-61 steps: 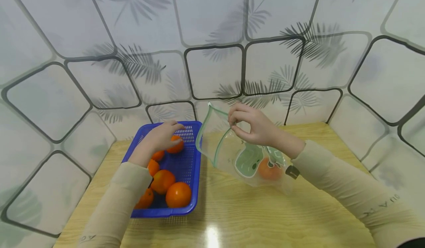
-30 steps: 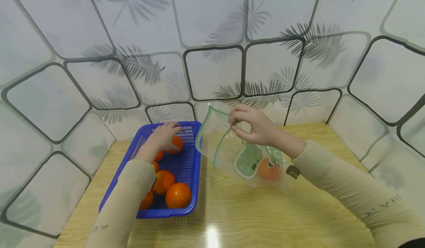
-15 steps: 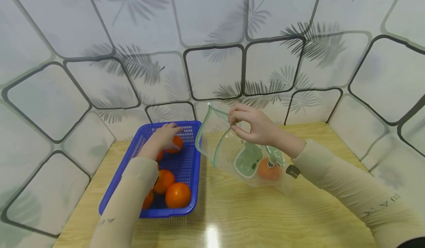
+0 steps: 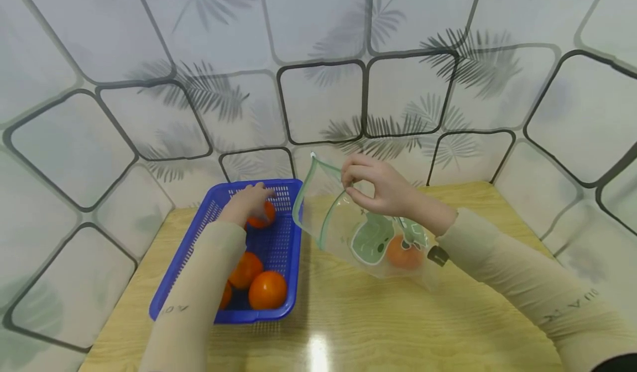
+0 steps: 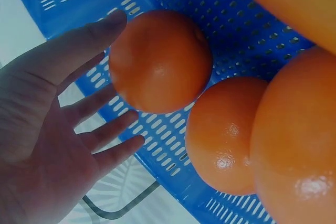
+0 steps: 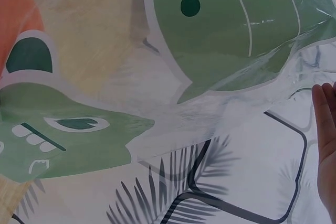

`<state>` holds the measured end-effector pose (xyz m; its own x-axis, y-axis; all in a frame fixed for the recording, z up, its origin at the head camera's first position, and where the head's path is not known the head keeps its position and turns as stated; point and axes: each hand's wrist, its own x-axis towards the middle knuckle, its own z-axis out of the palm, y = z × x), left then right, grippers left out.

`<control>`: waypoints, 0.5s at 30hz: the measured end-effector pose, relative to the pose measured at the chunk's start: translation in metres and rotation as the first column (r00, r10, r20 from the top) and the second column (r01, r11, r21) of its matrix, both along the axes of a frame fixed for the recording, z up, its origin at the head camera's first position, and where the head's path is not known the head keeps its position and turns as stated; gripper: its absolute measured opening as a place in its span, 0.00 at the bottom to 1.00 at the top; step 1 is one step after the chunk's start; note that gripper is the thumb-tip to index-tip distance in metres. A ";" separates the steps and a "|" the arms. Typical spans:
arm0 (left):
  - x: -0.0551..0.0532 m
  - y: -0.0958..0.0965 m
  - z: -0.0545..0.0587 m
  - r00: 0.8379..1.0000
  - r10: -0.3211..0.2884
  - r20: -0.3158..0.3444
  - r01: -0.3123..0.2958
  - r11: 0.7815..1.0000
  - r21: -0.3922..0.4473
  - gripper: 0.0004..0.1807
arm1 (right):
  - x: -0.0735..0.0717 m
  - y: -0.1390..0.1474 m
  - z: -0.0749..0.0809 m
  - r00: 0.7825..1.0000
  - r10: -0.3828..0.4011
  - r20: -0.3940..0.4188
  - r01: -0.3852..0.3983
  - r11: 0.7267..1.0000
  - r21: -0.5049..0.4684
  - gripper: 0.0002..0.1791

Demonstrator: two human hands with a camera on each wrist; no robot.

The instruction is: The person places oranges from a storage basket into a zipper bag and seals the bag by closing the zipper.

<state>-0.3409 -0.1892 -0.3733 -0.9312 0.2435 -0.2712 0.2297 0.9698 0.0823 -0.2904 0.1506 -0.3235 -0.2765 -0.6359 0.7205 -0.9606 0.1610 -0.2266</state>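
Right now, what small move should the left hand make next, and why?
Probably close the left hand around the farthest orange: it is spread open beside that orange, while the right hand pinches the open bag.

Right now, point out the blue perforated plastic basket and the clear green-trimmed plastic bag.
Blue perforated plastic basket (image 4: 272, 247), head view: its bare floor.
Clear green-trimmed plastic bag (image 4: 369, 239), head view: its green print.
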 end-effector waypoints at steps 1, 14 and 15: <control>0.000 0.001 0.000 1.000 0.005 0.007 -0.005 1.000 -0.001 0.40 | 0.000 0.000 0.001 1.000 0.004 0.002 -0.004 1.000 -0.001 0.07; -0.004 0.003 -0.008 0.997 0.042 0.062 -0.040 0.999 -0.023 0.40 | 0.002 0.003 0.002 1.000 0.002 0.028 -0.002 1.000 0.002 0.08; -0.004 0.004 -0.008 0.997 0.045 0.065 -0.043 0.999 -0.026 0.40 | 0.002 0.003 0.002 1.000 0.001 0.029 -0.001 1.000 0.002 0.08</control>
<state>-0.3454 -0.1855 -0.3815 -0.9207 0.1955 -0.3377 0.1818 0.9807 0.0721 -0.2886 0.1536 -0.3216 -0.2965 -0.6379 0.7107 -0.9538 0.1604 -0.2539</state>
